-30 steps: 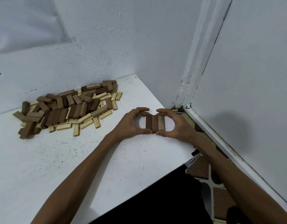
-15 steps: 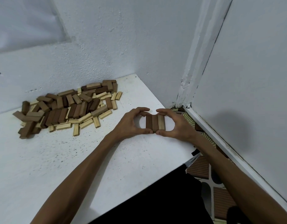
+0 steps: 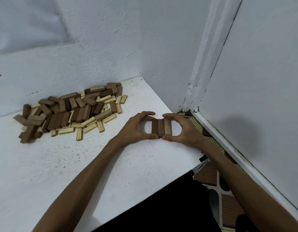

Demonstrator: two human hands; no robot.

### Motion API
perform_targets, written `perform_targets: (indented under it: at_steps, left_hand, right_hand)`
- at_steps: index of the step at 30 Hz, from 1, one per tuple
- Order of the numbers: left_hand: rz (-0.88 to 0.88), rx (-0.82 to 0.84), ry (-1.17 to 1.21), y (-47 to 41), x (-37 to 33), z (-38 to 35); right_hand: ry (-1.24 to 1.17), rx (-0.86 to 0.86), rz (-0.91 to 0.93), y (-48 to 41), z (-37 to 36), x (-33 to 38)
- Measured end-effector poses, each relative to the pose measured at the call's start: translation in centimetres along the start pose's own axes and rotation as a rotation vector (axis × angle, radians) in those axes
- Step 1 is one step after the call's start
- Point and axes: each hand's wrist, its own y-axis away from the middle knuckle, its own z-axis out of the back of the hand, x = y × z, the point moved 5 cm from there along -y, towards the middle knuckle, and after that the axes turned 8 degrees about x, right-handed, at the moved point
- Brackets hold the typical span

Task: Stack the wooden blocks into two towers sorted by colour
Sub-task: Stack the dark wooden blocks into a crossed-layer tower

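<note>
Ideally, the left hand (image 3: 135,127) and right hand (image 3: 183,129), each pinching the ends of three blocks (image 3: 160,127) lying side by side on the worktop (image 3: 111,164), press evenly to square this base.

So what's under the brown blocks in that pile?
Pale blocks poke out beneath the brown blocks at the edges, all on the table. What lies under the middle is covered.
</note>
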Motion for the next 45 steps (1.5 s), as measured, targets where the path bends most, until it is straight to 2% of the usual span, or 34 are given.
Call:
perform_targets:
  at_steps: [45]
  left_hand:
    - [-0.01, 0.023, -0.051, 0.11, 0.22, 0.08]
  right_hand:
    - [0.012, 0.031, -0.047, 0.07, -0.19, 0.21]
